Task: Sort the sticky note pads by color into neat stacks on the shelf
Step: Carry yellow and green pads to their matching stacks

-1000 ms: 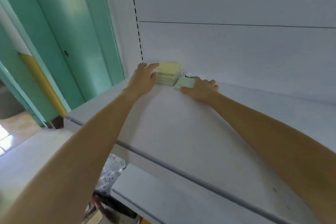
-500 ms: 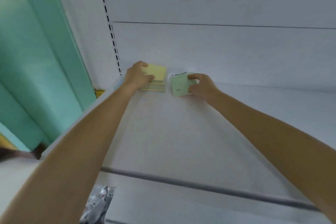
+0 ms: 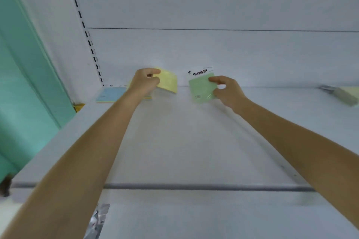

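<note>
A: Lifted since half a second ago: the yellow pad [image 3: 168,83], which lay flat on a stack, is now held tilted above the white shelf [image 3: 174,141]. The green pad [image 3: 201,88] has also been tipped up towards the camera.

B: How are the pads held?

A: The yellow pad is pinched at its left edge by the left hand [image 3: 144,83], thumb on top and fingers curled beneath. The green pad is pinched at its right edge by the right hand [image 3: 226,91], between the thumb and the bent fingers. A white header card with a black "STICKY NOTE" label is seen at its top.

B: Where are they placed?

A: Both are held near the back of the shelf, side by side but apart, yellow on the left.

B: What else is shown?

A: A blue pad [image 3: 110,94] lies flat in the back left corner, beside the left wrist. A pale pad [image 3: 347,94] is seen blurred at the far right. A teal wall [image 3: 23,64] stands at the left.
</note>
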`<control>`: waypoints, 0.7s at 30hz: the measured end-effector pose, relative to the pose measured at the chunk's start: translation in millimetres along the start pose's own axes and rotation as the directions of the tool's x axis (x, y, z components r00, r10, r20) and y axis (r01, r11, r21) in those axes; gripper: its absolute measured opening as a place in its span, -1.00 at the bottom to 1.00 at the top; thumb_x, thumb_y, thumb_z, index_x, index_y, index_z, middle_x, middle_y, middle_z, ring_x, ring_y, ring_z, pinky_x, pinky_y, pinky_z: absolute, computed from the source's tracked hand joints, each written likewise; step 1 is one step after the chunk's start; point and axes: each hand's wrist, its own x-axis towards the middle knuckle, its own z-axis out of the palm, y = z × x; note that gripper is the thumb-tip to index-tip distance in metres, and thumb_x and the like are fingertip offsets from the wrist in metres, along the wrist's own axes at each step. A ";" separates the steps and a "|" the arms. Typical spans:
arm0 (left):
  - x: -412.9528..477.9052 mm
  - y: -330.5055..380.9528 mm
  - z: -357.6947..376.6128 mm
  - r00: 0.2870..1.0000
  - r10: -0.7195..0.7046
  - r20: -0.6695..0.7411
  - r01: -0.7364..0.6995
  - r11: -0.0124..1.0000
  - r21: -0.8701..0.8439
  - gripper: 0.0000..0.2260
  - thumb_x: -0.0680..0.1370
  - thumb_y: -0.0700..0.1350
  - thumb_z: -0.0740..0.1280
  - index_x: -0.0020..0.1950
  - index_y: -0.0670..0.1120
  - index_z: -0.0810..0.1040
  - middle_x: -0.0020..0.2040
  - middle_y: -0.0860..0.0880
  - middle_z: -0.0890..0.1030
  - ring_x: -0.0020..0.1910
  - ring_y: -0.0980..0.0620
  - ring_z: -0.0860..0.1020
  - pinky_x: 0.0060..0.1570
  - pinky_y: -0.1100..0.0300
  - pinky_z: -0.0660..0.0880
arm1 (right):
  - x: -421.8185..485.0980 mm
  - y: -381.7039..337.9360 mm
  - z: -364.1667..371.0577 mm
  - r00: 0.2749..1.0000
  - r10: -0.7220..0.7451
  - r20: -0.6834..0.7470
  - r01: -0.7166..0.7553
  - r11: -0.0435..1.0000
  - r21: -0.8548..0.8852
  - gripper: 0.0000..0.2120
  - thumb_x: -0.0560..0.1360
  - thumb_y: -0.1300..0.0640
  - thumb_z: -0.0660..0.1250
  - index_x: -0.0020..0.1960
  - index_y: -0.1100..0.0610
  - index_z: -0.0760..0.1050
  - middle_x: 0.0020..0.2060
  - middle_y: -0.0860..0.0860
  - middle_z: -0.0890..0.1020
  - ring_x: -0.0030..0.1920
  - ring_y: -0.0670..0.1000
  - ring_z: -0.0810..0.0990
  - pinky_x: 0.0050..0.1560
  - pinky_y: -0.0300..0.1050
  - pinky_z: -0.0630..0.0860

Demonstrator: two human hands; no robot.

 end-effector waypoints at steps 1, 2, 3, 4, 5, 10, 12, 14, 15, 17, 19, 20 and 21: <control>-1.8 5.8 9.4 1.000 0.008 -0.002 -0.009 1.000 -0.023 -0.64 0.46 -0.29 0.26 0.24 -0.10 0.54 0.18 -0.16 0.52 0.24 -0.09 0.50 0.23 0.09 0.44 | -2.0 4.8 -11.5 1.000 0.001 -0.024 0.000 1.000 0.014 -0.55 0.45 0.41 0.16 0.26 0.10 0.48 0.05 -0.03 0.44 -0.17 0.04 0.44 -0.27 -0.28 0.42; -3.7 12.3 19.3 1.000 0.019 0.001 -0.019 0.999 -0.038 -0.64 0.46 -0.30 0.26 0.23 -0.11 0.54 0.16 -0.17 0.52 0.23 -0.09 0.50 0.23 0.09 0.45 | -4.9 9.8 -24.0 0.999 0.006 -0.046 -0.005 1.000 0.026 -0.55 0.45 0.42 0.16 0.26 0.10 0.48 0.05 -0.03 0.45 -0.11 0.04 0.45 -0.15 -0.22 0.43; -6.3 19.4 29.7 0.999 0.032 0.004 -0.032 0.998 -0.050 -0.64 0.46 -0.32 0.26 0.23 -0.12 0.54 0.13 -0.16 0.51 0.24 -0.08 0.50 0.22 0.09 0.46 | -7.6 15.5 -36.6 0.998 0.013 -0.067 -0.011 0.999 0.034 -0.55 0.45 0.42 0.16 0.26 0.11 0.48 0.05 -0.03 0.45 -0.05 0.03 0.44 -0.04 -0.17 0.42; -8.8 27.0 40.8 0.999 0.046 0.008 -0.045 0.997 -0.061 -0.64 0.46 -0.33 0.26 0.23 -0.13 0.54 0.14 -0.16 0.51 0.24 -0.08 0.50 0.21 0.08 0.46 | -11.6 20.6 -50.1 0.996 0.022 -0.083 -0.020 0.999 0.033 -0.56 0.46 0.41 0.16 0.27 0.11 0.48 0.06 -0.03 0.44 -0.01 0.02 0.43 0.02 -0.16 0.40; -11.6 35.1 53.3 0.998 0.061 0.014 -0.060 0.996 -0.067 -0.64 0.46 -0.33 0.26 0.23 -0.13 0.54 0.18 -0.17 0.51 0.25 -0.07 0.49 0.22 0.07 0.46 | -15.0 27.1 -64.3 0.994 0.032 -0.101 -0.030 0.999 0.026 -0.56 0.46 0.40 0.16 0.27 0.11 0.47 0.06 -0.03 0.44 0.01 0.02 0.43 0.08 -0.15 0.40; -37.3 84.7 134.9 0.988 0.129 0.086 -0.120 0.987 -0.102 -0.64 0.46 -0.33 0.26 0.24 -0.14 0.52 0.27 -0.17 0.50 0.26 -0.11 0.49 0.26 -0.01 0.47 | -36.2 65.2 -148.7 0.984 0.048 -0.173 -0.042 0.998 0.037 -0.55 0.46 0.40 0.17 0.29 0.11 0.47 0.08 -0.01 0.45 0.02 0.00 0.43 0.13 -0.17 0.42; -50.6 105.8 171.2 0.983 0.151 0.107 -0.139 0.984 -0.114 -0.64 0.46 -0.33 0.26 0.25 -0.14 0.52 0.28 -0.16 0.50 0.26 -0.10 0.49 0.28 -0.02 0.46 | -45.1 81.7 -186.4 0.980 0.035 -0.196 -0.032 0.999 0.023 -0.55 0.46 0.40 0.17 0.29 0.11 0.46 0.12 0.02 0.48 0.00 0.00 0.42 0.03 -0.30 0.37; -64.6 127.4 209.0 0.977 0.172 0.125 -0.156 0.980 -0.124 -0.63 0.47 -0.33 0.26 0.26 -0.14 0.51 0.29 -0.16 0.49 0.26 -0.11 0.49 0.29 -0.03 0.45 | -55.4 99.8 -227.4 0.974 0.018 -0.227 -0.017 1.000 0.006 -0.55 0.46 0.41 0.17 0.28 0.12 0.47 0.09 0.01 0.48 -0.01 0.00 0.43 -0.01 -0.41 0.37; -71.9 138.5 228.3 0.976 0.176 0.129 -0.159 0.978 -0.132 -0.63 0.47 -0.33 0.26 0.26 -0.14 0.50 0.29 -0.16 0.49 0.26 -0.11 0.49 0.29 -0.03 0.45 | -60.1 110.7 -249.4 0.973 0.014 -0.232 -0.012 1.000 0.009 -0.54 0.45 0.42 0.17 0.28 0.13 0.47 0.07 -0.01 0.46 -0.01 0.01 0.43 0.00 -0.37 0.38; -87.2 161.4 267.6 0.976 0.173 0.134 -0.153 0.976 -0.153 -0.63 0.47 -0.33 0.26 0.26 -0.14 0.50 0.30 -0.17 0.48 0.26 -0.11 0.49 0.28 -0.03 0.46 | -70.3 134.2 -294.9 0.972 0.030 -0.234 -0.026 0.999 0.019 -0.53 0.45 0.44 0.16 0.29 0.14 0.46 0.07 -0.01 0.44 -0.03 0.03 0.43 -0.02 -0.29 0.40; -100.6 183.1 305.0 0.974 0.175 0.143 -0.151 0.975 -0.165 -0.63 0.47 -0.33 0.25 0.26 -0.14 0.51 0.29 -0.17 0.48 0.25 -0.11 0.49 0.27 -0.03 0.46 | -80.8 156.8 -338.1 0.963 0.050 -0.263 -0.047 0.999 0.017 -0.54 0.45 0.44 0.15 0.30 0.15 0.45 0.08 -0.03 0.43 -0.04 0.02 0.43 -0.10 -0.31 0.39; -105.6 193.6 322.6 0.973 0.182 0.145 -0.156 0.973 -0.171 -0.63 0.46 -0.33 0.25 0.26 -0.14 0.51 0.28 -0.17 0.49 0.25 -0.12 0.49 0.27 -0.04 0.46 | -85.5 166.1 -357.7 0.959 0.053 -0.279 -0.049 0.999 0.021 -0.54 0.45 0.45 0.15 0.30 0.16 0.45 0.08 -0.03 0.43 -0.03 0.02 0.42 -0.11 -0.31 0.38; -110.1 204.4 338.8 0.971 0.191 0.145 -0.164 0.970 -0.180 -0.63 0.46 -0.33 0.25 0.25 -0.14 0.51 0.28 -0.16 0.50 0.24 -0.12 0.50 0.27 -0.04 0.46 | -89.2 175.2 -375.6 0.954 0.064 -0.293 -0.057 0.998 0.033 -0.54 0.45 0.45 0.15 0.30 0.17 0.45 0.09 -0.03 0.44 -0.03 0.02 0.42 -0.10 -0.30 0.39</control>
